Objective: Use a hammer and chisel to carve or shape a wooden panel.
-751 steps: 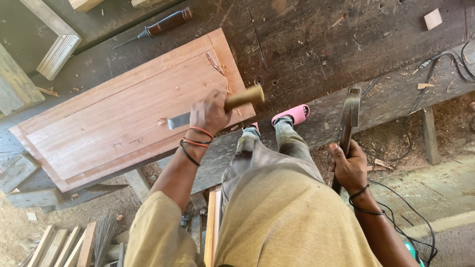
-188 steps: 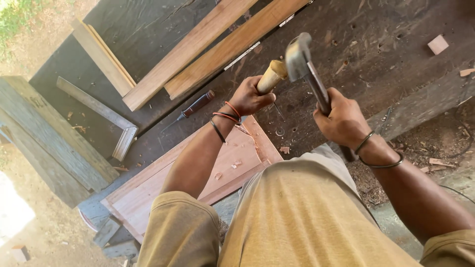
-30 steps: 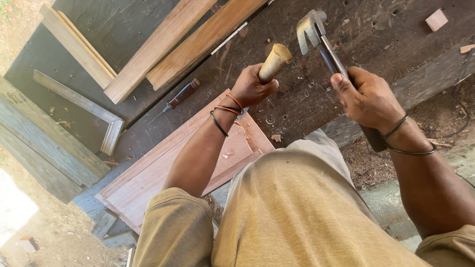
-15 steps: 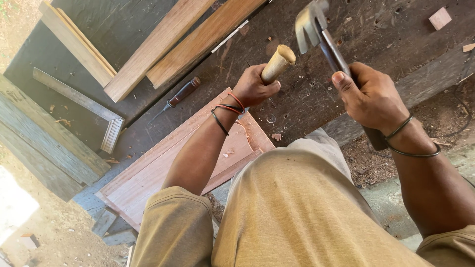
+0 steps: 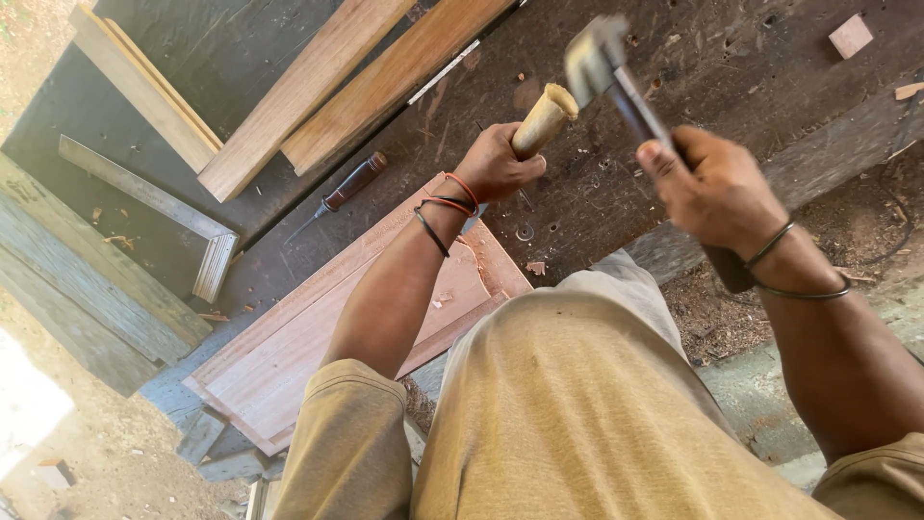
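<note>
Dark, scarred bench (image 5: 731, 58) fills the far part of the scene, scattered with chips; bare ground lies at the left edge. On the bench near the middle lies a reddish wood panel (image 5: 318, 337), running from the near left up toward the centre; the left hand (image 5: 496, 164) is wrapped tight round a chisel (image 5: 542, 120) with a pale wooden handle, held upright at the panel's far corner, its blade hidden behind the hand. Just right of it the right hand (image 5: 717, 188) is clenched on a hammer (image 5: 602, 63); the metal head hangs blurred just beside the chisel's top, whether touching I cannot tell. Far left lie two planks (image 5: 346, 96) side by side; a second chisel (image 5: 346, 188) with a dark handle rests between them and the panel; a square (image 5: 207, 246) sits further left; a small block (image 5: 852, 36) lies at the far right.
</note>
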